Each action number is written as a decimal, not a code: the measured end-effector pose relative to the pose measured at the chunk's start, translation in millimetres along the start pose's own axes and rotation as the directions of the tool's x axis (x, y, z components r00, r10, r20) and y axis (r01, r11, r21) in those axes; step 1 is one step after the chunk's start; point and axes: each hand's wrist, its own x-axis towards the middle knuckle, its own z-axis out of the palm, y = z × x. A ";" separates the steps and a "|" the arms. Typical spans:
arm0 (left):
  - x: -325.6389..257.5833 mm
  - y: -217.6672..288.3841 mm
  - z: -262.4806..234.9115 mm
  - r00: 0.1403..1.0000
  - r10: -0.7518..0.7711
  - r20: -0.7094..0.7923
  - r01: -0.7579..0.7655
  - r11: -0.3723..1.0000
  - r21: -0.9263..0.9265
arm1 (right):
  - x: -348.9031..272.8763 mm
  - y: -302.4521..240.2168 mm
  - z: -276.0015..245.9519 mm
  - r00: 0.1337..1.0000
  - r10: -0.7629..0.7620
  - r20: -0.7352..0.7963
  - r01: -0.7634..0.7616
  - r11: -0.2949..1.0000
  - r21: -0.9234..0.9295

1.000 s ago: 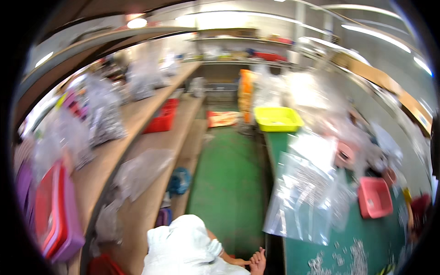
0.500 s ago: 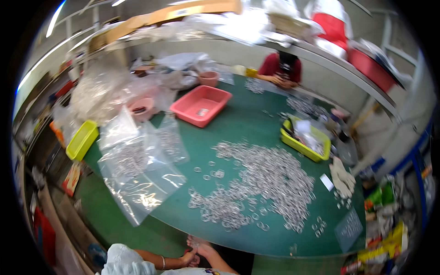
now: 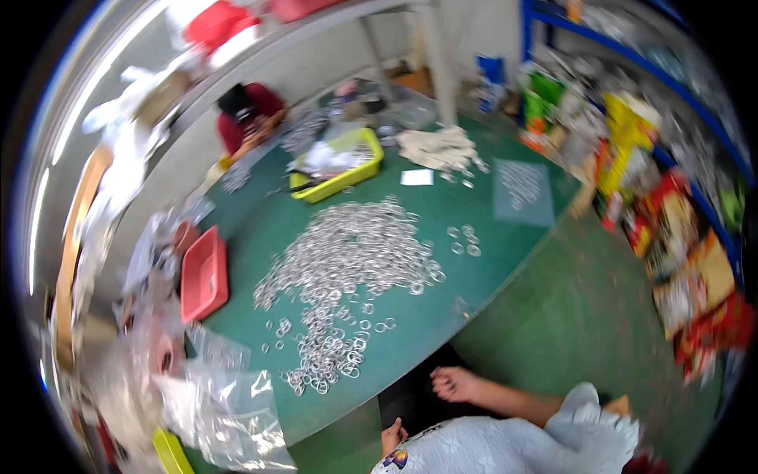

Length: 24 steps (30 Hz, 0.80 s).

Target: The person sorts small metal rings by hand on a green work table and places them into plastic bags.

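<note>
My right hand (image 3: 456, 384) is over my dark-clothed lap beside the table's near edge, its fingers curled in; whatever they hold is too small to make out. Lower and to the left, my left hand (image 3: 393, 434) shows only partly past my light top, its fingers also bent and their contents hidden. Neither hand touches the table. On the green tabletop (image 3: 426, 332) lies a wide heap of silvery metal rings (image 3: 355, 245), with a smaller cluster of rings (image 3: 328, 351) nearer to me. Several loose rings (image 3: 464, 241) lie to the right of the heap.
A yellow-green basket (image 3: 335, 186), a white card (image 3: 417, 178), cloth gloves (image 3: 436, 147) and a clear bag of rings (image 3: 523, 192) lie on the table's far and right parts. A pink tub (image 3: 204, 276) and plastic bags (image 3: 229, 411) are at left. Another person (image 3: 249, 118) sits across.
My view has swung to the right, so the table appears turned. My hands, together over my lap before, are now apart, and the right palm that showed upward is curled in.
</note>
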 end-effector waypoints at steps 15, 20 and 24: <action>-28.7 16.6 -7.6 0.982 0.181 -0.057 -0.181 0.984 0.001 | -190.9 -43.3 155.1 0.457 -0.861 0.222 0.751 0.508 0.422; -22.9 9.5 -10.6 0.985 0.165 -0.056 -0.169 0.981 -0.090 | -192.0 -21.6 191.0 0.488 -0.814 0.314 0.746 0.576 0.334; -25.1 9.7 -6.9 0.975 0.206 -0.084 -0.211 0.976 -0.055 | -189.8 -12.6 203.6 0.520 -0.780 0.349 0.731 0.617 0.292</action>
